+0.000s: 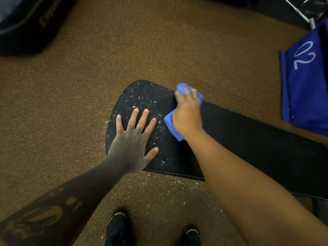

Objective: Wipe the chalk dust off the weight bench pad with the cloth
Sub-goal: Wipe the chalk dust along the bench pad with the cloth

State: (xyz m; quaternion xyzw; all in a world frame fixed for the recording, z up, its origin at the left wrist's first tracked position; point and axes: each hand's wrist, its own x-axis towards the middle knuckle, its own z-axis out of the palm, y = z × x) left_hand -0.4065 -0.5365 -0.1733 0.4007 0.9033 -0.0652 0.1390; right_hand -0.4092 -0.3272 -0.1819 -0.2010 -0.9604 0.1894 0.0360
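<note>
Wiping of the weight bench pad (248,139), right hand (187,112) fingers curled over the bunched blue cloth (170,125) at mid-pad, left hand (132,139) fingers spread flat amid chalk dust (142,102) near the rounded end — liable to smear under that palm, or spill onto the floor (159,50) if swept outward.

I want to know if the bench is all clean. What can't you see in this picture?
Head view:
- Dust under the left hand: the hand covers that patch of the bench pad.
- Pad under the cloth and right hand: both cover it.
- Pad's right end: cut off by the picture's edge.
- Lettering on the black bag: too blurred to read.
</note>
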